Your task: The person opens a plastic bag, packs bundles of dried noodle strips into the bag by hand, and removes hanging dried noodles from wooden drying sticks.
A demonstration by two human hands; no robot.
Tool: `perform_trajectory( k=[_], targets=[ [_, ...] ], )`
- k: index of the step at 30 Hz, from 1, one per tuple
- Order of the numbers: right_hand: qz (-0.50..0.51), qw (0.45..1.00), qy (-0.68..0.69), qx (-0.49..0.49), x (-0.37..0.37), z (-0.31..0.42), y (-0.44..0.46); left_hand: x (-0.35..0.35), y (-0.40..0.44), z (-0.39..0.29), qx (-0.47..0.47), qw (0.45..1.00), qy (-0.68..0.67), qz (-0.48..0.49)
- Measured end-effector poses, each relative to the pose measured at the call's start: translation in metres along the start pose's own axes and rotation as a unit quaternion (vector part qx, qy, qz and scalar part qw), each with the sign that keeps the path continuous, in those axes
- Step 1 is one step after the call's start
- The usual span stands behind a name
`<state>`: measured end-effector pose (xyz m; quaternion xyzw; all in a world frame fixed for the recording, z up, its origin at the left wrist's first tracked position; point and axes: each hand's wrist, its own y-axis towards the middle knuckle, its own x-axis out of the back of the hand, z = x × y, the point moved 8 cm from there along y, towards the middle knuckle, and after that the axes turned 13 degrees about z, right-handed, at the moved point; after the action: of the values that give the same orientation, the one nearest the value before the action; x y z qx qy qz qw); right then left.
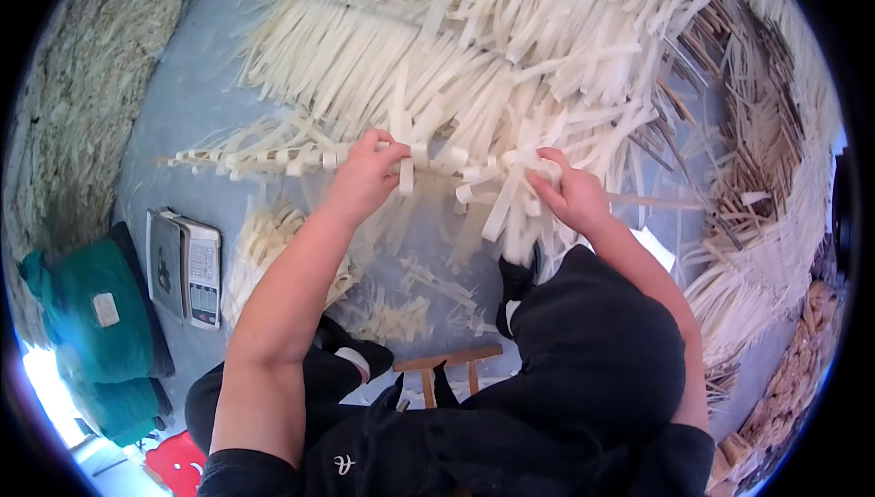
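Note:
A thin stick (652, 200) runs from left to right in front of me, with pale, flat, ribbon-like strips (301, 160) looped over it. My left hand (368, 176) is closed around the row near its middle, its fingertips on a pale strip (406, 178). Farther right, my right hand (571, 193) pinches the looped strips between thumb and fingers. Between both hands, several curled strip ends stick up, and longer ones hang towards the floor. The palm side of my left hand is hidden.
Beyond my hands lie broad rows of pale strips (365, 60). A pile of sticks (729, 123) is at right. At left are a scale (185, 267), green sacks (96, 315) and a heap of rough flakes (91, 87). Scraps (396, 319) lie between my feet, near a wooden stool (448, 358).

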<state>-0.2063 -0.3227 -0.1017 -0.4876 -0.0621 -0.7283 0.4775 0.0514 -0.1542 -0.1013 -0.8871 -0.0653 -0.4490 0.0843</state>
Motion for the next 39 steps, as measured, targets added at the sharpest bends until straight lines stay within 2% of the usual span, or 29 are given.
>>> perform_trajectory(
  k=[1, 2, 3, 4, 6, 9, 10, 11, 12, 13, 14, 15, 17, 18, 20, 23, 25, 26, 28, 29, 30, 31, 32, 33, 35, 36, 38, 39],
  targets=[
    [0.000, 1.000, -0.007, -0.014, 0.002, 0.003, -0.002, 0.003, 0.000, -0.005, -0.006, 1.000, 0.015, 0.011],
    [-0.078, 0.995, 0.029, 0.057, 0.018, 0.009, -0.011, 0.008, -0.004, -0.004, 0.000, 1.000, 0.014, 0.020],
    [-0.066, 0.996, 0.035, 0.052, 0.026, 0.013, -0.016, 0.037, -0.006, -0.023, -0.020, 0.999, -0.034, 0.000],
    [-0.115, 0.982, 0.034, 0.146, 0.051, 0.034, -0.023, 0.063, -0.007, -0.040, -0.041, 0.996, -0.081, -0.027],
    [-0.167, 0.956, 0.030, 0.241, 0.072, 0.060, -0.033, 0.099, -0.011, -0.061, -0.043, 0.996, -0.057, -0.044],
    [-0.226, 0.944, 0.105, 0.217, 0.077, 0.064, -0.036, 0.099, -0.009, -0.054, -0.026, 0.997, -0.040, -0.063],
    [-0.116, 0.983, 0.070, 0.124, 0.048, 0.045, -0.017, 0.070, -0.005, -0.023, -0.005, 0.995, -0.098, -0.036],
    [-0.005, 0.999, 0.034, 0.031, 0.015, 0.022, -0.002, 0.050, -0.008, -0.006, 0.005, 0.992, -0.124, -0.025],
    [0.038, 0.999, 0.008, 0.034, -0.010, 0.014, 0.003, 0.029, -0.010, 0.011, 0.016, 0.989, -0.149, -0.014],
    [0.081, 0.996, -0.019, 0.037, -0.037, 0.005, 0.005, 0.002, -0.018, 0.014, 0.019, 0.994, -0.090, 0.056],
    [0.081, 0.993, -0.018, 0.085, -0.052, -0.002, 0.004, -0.016, -0.021, 0.017, 0.023, 0.991, -0.029, 0.125],
    [0.082, 0.993, -0.015, 0.089, -0.047, -0.001, 0.007, -0.012, -0.019, 0.018, 0.026, 0.991, -0.026, 0.126],
    [0.047, 0.991, 0.069, 0.105, -0.022, 0.013, -0.006, 0.015, -0.025, 0.013, 0.015, 0.996, -0.055, 0.063],
    [0.026, 0.983, 0.114, 0.144, -0.003, 0.028, -0.011, 0.029, -0.022, 0.014, 0.011, 0.992, -0.107, 0.064],
    [0.030, 0.974, 0.144, 0.173, 0.022, 0.050, -0.017, 0.066, -0.017, 0.000, 0.018, 0.993, -0.091, 0.069],
    [0.086, 0.951, 0.223, 0.196, 0.044, 0.078, -0.023, 0.114, -0.015, -0.020, 0.029, 0.993, -0.057, 0.102],
    [0.160, 0.949, 0.218, 0.164, 0.034, 0.086, -0.023, 0.135, -0.019, -0.031, 0.025, 0.985, 0.007, 0.173],
    [0.158, 0.949, 0.221, 0.158, 0.031, 0.087, -0.023, 0.147, -0.021, -0.032, 0.044, 0.979, 0.005, 0.200],
    [0.237, 0.919, 0.261, 0.176, 0.016, 0.098, -0.023, 0.171, -0.021, -0.047, 0.062, 0.971, 0.000, 0.230],
    [0.236, 0.920, 0.263, 0.172, 0.010, 0.096, -0.020, 0.179, -0.021, -0.049, 0.133, 0.955, -0.008, 0.265],
    [0.261, 0.883, 0.325, 0.216, 0.000, 0.101, -0.019, 0.183, -0.025, -0.047, 0.204, 0.932, -0.016, 0.299],
    [0.322, 0.848, 0.387, 0.167, -0.009, 0.102, -0.021, 0.186, -0.018, -0.050, 0.203, 0.932, -0.017, 0.301],
    [0.373, 0.808, 0.443, 0.109, -0.017, 0.103, -0.024, 0.183, -0.009, -0.045, 0.233, 0.904, 0.022, 0.358],
    [0.373, 0.808, 0.443, 0.108, -0.026, 0.097, -0.019, 0.181, -0.001, -0.037, 0.263, 0.870, 0.062, 0.412],
    [0.405, 0.725, 0.555, 0.049, -0.072, 0.075, 0.001, 0.159, 0.026, -0.007, 0.250, 0.868, 0.057, 0.426],
    [0.404, 0.725, 0.556, 0.050, -0.083, 0.067, 0.009, 0.140, 0.037, 0.009, 0.248, 0.867, 0.047, 0.429],
    [0.314, 0.838, 0.447, -0.002, -0.093, 0.023, 0.032, 0.096, 0.064, 0.043, 0.205, 0.894, 0.044, 0.396],
    [0.311, 0.837, 0.450, -0.005, -0.104, 0.002, 0.037, 0.072, 0.082, 0.067, 0.129, 0.930, 0.078, 0.335]
  ],
)
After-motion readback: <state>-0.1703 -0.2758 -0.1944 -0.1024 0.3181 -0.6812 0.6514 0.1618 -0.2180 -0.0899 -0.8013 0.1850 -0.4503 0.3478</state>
